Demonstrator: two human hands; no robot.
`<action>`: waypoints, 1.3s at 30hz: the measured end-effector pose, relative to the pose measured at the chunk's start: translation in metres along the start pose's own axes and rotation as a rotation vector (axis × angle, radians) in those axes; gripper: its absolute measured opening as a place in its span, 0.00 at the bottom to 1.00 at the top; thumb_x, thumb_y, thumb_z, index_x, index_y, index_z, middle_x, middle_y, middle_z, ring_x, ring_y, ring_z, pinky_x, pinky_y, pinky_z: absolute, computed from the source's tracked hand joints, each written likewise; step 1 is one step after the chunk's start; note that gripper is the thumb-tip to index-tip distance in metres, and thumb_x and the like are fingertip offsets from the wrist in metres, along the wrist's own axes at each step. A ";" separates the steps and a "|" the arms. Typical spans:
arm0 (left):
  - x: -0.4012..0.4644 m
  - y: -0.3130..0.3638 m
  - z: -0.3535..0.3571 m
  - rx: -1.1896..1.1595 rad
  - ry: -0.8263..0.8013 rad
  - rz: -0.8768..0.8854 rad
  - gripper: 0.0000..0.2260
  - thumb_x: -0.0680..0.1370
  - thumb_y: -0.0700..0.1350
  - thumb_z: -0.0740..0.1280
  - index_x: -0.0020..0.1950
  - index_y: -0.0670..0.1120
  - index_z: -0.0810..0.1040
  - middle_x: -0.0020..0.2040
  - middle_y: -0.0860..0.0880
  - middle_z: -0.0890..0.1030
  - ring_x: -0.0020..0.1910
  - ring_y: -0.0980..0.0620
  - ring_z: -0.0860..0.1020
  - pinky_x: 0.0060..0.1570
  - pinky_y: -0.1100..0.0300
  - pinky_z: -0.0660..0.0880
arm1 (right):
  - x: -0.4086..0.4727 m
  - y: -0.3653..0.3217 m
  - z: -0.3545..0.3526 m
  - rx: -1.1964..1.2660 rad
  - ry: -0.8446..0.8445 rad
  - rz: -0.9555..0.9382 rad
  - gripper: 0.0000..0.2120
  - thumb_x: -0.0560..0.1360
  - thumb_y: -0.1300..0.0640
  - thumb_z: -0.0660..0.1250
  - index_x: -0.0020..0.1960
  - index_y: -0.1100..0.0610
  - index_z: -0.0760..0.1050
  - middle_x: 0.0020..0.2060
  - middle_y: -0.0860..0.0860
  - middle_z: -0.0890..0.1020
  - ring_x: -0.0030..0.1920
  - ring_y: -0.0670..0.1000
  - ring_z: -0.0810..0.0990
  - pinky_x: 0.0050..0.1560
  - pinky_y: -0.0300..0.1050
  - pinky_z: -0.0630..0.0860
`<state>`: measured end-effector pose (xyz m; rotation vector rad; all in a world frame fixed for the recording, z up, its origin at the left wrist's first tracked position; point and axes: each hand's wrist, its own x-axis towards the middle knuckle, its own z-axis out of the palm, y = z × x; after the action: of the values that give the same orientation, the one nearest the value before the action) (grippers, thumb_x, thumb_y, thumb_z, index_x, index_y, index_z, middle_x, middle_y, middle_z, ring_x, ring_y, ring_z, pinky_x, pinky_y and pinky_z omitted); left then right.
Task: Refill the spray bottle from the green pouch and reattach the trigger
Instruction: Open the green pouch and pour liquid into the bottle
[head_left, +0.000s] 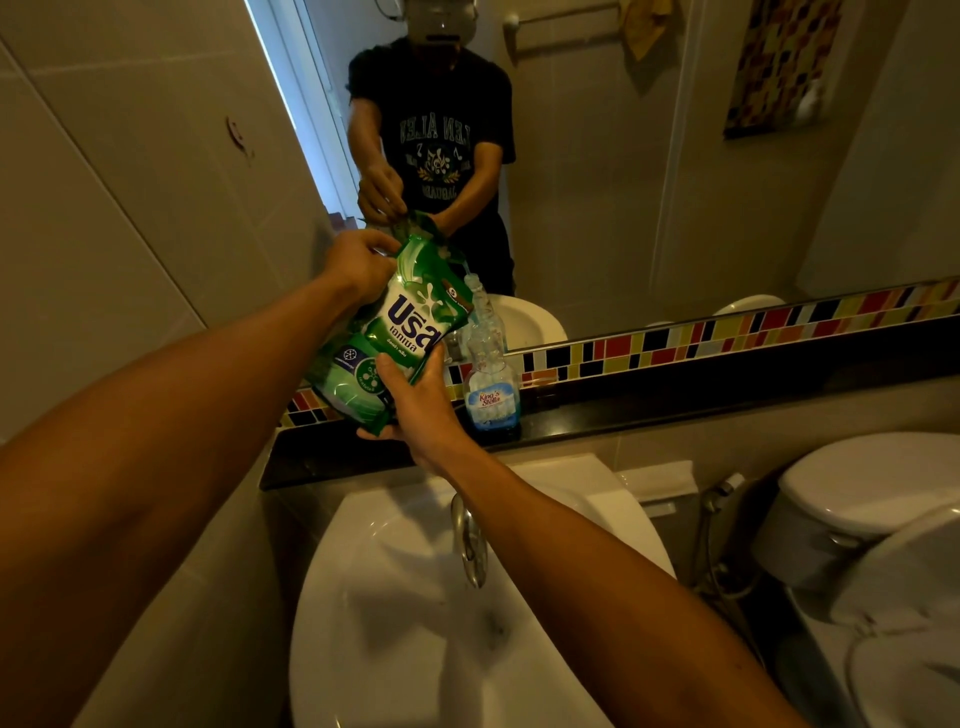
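Observation:
I hold the green pouch tilted in the air above the dark ledge, its top corner leaning right toward the neck of the clear spray bottle. My left hand grips the pouch's upper left corner. My right hand supports its lower edge from below. The bottle stands upright on the ledge against the mirror, with no trigger on it and a little blue liquid at its bottom. The trigger is not in view.
A white basin with a metal tap lies directly below my arms. A toilet and a hose sprayer stand at right. The mirror behind the ledge reflects a person holding the pouch. A coloured tile strip runs along the ledge.

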<state>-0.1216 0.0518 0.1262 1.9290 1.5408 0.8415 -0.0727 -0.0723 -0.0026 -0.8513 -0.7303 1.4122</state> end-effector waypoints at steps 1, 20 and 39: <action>0.000 0.000 0.000 0.003 0.001 0.001 0.13 0.81 0.39 0.65 0.65 0.46 0.77 0.60 0.39 0.80 0.54 0.42 0.83 0.49 0.52 0.82 | 0.000 0.000 0.000 -0.001 0.000 0.001 0.34 0.82 0.53 0.68 0.79 0.36 0.53 0.74 0.53 0.72 0.69 0.62 0.77 0.47 0.66 0.84; -0.004 -0.010 0.008 -0.043 0.008 -0.009 0.12 0.80 0.39 0.66 0.64 0.44 0.77 0.57 0.38 0.81 0.53 0.40 0.83 0.48 0.52 0.81 | 0.003 0.008 -0.016 -0.097 0.028 0.021 0.39 0.82 0.52 0.68 0.82 0.37 0.47 0.75 0.53 0.72 0.69 0.61 0.77 0.51 0.70 0.83; -0.040 -0.086 0.061 -0.308 0.142 -0.211 0.07 0.80 0.36 0.63 0.50 0.44 0.80 0.49 0.45 0.80 0.46 0.50 0.78 0.37 0.62 0.75 | 0.016 0.057 -0.091 -0.341 0.043 -0.051 0.38 0.82 0.52 0.68 0.83 0.44 0.48 0.73 0.55 0.74 0.67 0.54 0.79 0.64 0.59 0.80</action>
<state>-0.1380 0.0299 0.0171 1.4880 1.5577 1.0693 -0.0248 -0.0639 -0.0997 -1.1143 -0.9696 1.2383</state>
